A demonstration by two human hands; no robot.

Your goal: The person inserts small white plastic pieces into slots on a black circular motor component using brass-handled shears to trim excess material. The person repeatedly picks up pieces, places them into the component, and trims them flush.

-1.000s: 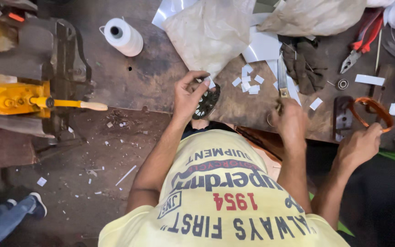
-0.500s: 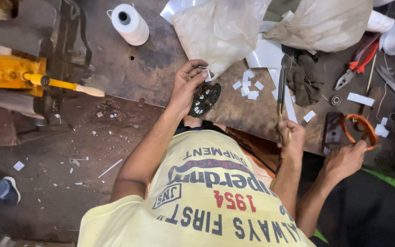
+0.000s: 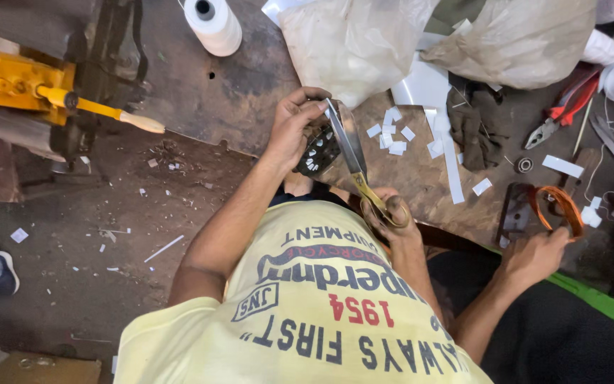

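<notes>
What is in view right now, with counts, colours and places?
thread spool: one, white, top left
plastic bags: two, whitish, top centre and right
paper scraps: many, white, mid-bench
cloth: one, dark, right of scraps
pliers: one, red handles, right
machine: one, yellow, far left
co-worker's hand: one, right, holding orange coil
round part: one, black, perforated, centre
scissors: one, yellow handles, centre
left hand: grips round part
right hand: grips scissors
</notes>
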